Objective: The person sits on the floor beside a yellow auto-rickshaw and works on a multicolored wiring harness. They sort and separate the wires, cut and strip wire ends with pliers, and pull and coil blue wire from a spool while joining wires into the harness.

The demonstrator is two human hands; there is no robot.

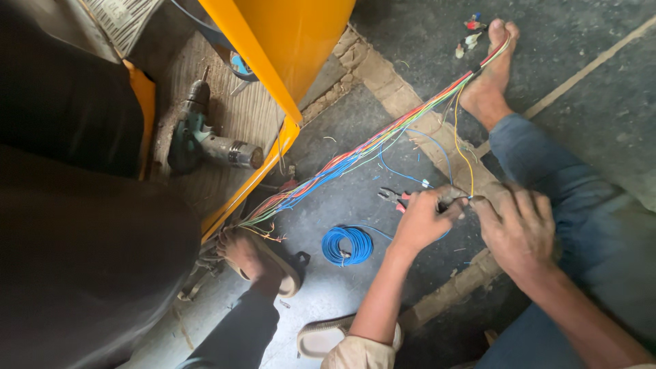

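My left hand is closed around red-handled pliers, whose jaws stick out to the left. My right hand meets it fingertip to fingertip, and both pinch a thin yellow wire that drops from the wire bundle. That multicoloured bundle stretches from under the yellow vehicle panel up to my bare right foot, where it passes by the toes. A coil of blue wire lies on the floor just left of my left wrist.
A green power drill lies on the ribbed vehicle floor at the left. A foot in a sandal rests near the bundle's lower end, and a loose sandal lies below. Small connectors sit by the toes. A brick strip crosses the concrete.
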